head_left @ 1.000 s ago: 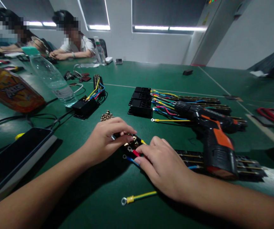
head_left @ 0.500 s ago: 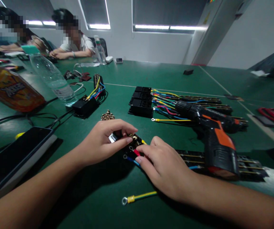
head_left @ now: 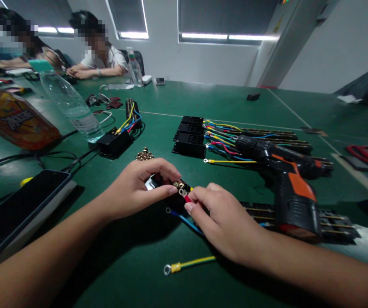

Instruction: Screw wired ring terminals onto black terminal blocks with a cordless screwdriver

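Note:
My left hand is closed around a small black terminal block with brass contacts, its fingers hiding much of it. Between thumb and forefinger, my right hand pinches a red ring terminal, whose metal ring lies at the brass contacts. Whether ring and contact touch, I cannot tell. A blue wire with a ring end runs below the right fingers. Nearer to me, a yellow-green wire ends in a larger ring terminal. A heap of brass screws lies just beyond my left hand.
A cordless drill rests on the right over long black strips. Several wired black boxes stand behind. At left are a phone, a tilted water bottle, a drink bottle and black cables. Two people sit across the table.
My right hand has moved the red ring terminal slightly up and right, onto or over the brass contacts. The blue wire now shows more of its length. My left hand has barely shifted.

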